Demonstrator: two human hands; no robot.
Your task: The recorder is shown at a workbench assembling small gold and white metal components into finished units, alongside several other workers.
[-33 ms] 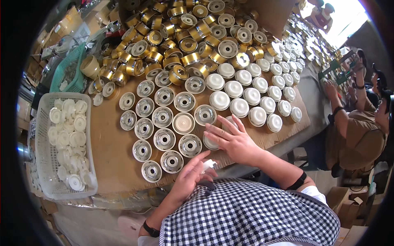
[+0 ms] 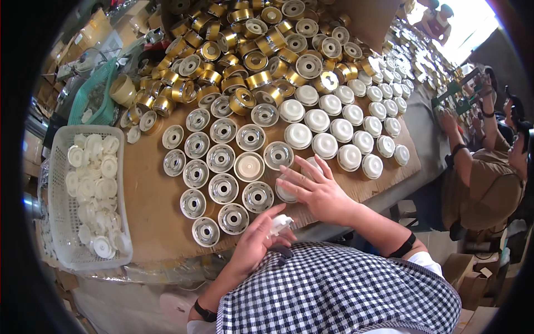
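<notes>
My left hand [image 2: 257, 238] is by the table's front edge, its fingers closed round a small white plastic cap [image 2: 281, 224]. My right hand [image 2: 328, 199] lies palm down with the fingers stretched out, over a white-capped cup [image 2: 286, 191] and partly over another white-topped cup [image 2: 310, 165]. Left of it, several gold cups with silvery insides [image 2: 257, 197] stand upright in rows. One cup among them has a flat cream disc [image 2: 249, 166] in its mouth. Several white-capped cups [image 2: 325, 146] stand in rows on the right.
A white plastic basket [image 2: 127, 253] of white caps stands at the left, with a green basket [image 2: 105, 114] behind it. Gold cups [image 2: 258, 80] are heaped at the back beside a cardboard flap [image 2: 361, 22]. Another person [image 2: 481, 183] works at the right.
The white cap in my left hand has turned slightly and more of it shows. My right hand has hardly moved.
</notes>
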